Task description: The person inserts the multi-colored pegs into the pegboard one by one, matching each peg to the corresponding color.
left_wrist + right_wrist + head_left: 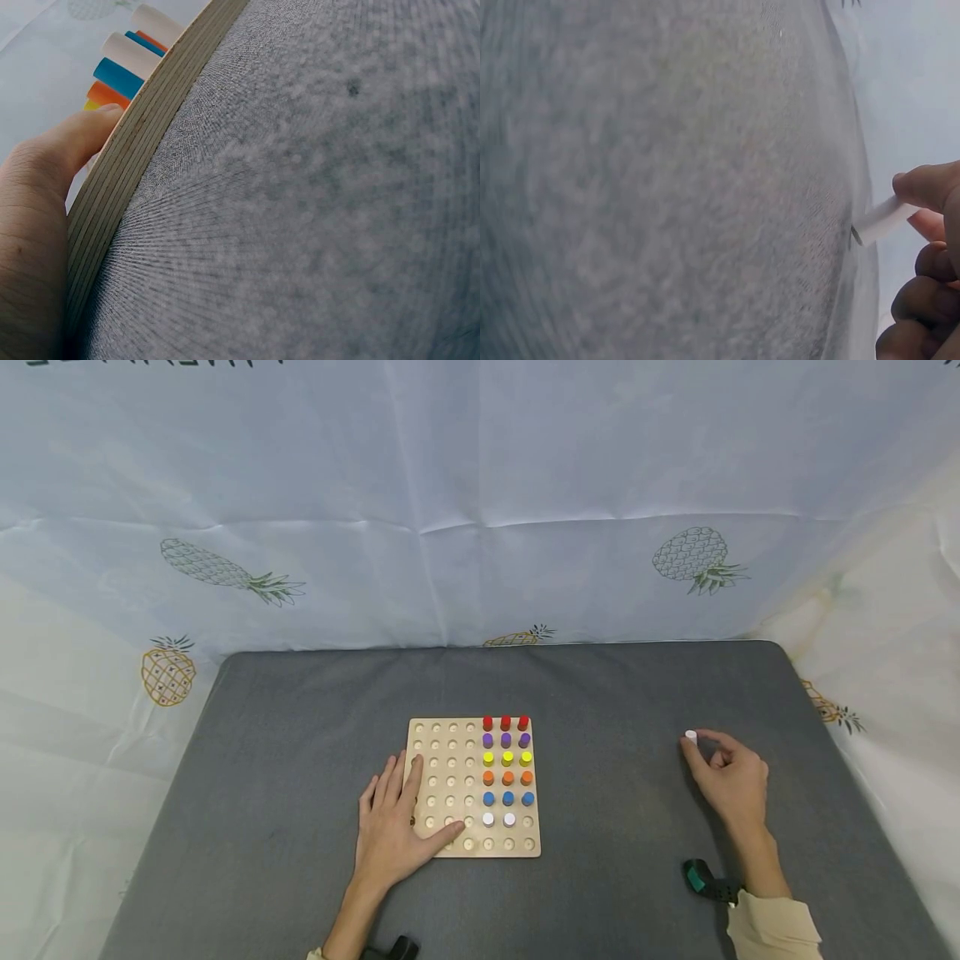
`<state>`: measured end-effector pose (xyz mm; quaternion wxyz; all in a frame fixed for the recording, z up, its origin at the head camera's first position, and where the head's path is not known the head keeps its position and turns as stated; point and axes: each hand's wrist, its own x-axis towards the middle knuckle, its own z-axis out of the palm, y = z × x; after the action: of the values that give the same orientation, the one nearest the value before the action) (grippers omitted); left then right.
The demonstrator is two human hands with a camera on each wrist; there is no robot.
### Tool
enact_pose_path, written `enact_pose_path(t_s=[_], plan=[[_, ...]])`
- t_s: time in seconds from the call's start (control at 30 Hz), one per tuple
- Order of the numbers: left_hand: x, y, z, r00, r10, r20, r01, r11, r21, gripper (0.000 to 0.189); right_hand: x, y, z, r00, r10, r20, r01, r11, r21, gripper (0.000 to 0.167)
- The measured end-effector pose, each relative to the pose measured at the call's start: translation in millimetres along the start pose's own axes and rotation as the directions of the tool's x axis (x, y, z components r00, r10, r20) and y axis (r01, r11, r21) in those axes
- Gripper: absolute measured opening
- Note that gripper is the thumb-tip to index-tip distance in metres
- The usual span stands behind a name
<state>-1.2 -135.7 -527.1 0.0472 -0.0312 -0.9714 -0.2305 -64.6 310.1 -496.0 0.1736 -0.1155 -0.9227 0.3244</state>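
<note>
My left hand (393, 835) rests over the left side of a wooden pegboard (476, 852), fingers straight and thumb lying across its lower holes. In the left wrist view the thumb reaches over the layered board edge (142, 124). To the right, my right hand (731, 781) pinches a white peg (691, 737) between thumb and index finger. That peg (881, 220) is tilted in the right wrist view, its lower end close to the grey cloth. Rows of three red, purple, yellow, orange and blue pegs (508, 797) stand at the board's right; below them stand two white pegs (509, 819).
A grey cloth (600, 877) covers the table. White fabric with pineapple prints (480, 485) hangs behind it and at the sides. A black wrist device with a green part (697, 878) shows by the right wrist, and a dark one (401, 948) by the left.
</note>
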Motion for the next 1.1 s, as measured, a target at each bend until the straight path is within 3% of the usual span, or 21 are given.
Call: enact_pose_path(t_s=[0.53, 1.1], plan=[[-0.2, 0.0, -0.6, 1.0, 0.007, -0.009, -0.007, 1.0, -0.002, 0.114, -9.4, -23, 0, 0.996, -0.088, 0.031, 0.085, 0.993, 0.079, 0.02], [0.2, 1.1, -1.1, 1.0, -0.005, 0.001, 0.005, 1.0, -0.007, 0.115, -24.9, -54, 12, 0.969, -0.242, 0.04, 0.23, 0.953, 0.197, 0.018]])
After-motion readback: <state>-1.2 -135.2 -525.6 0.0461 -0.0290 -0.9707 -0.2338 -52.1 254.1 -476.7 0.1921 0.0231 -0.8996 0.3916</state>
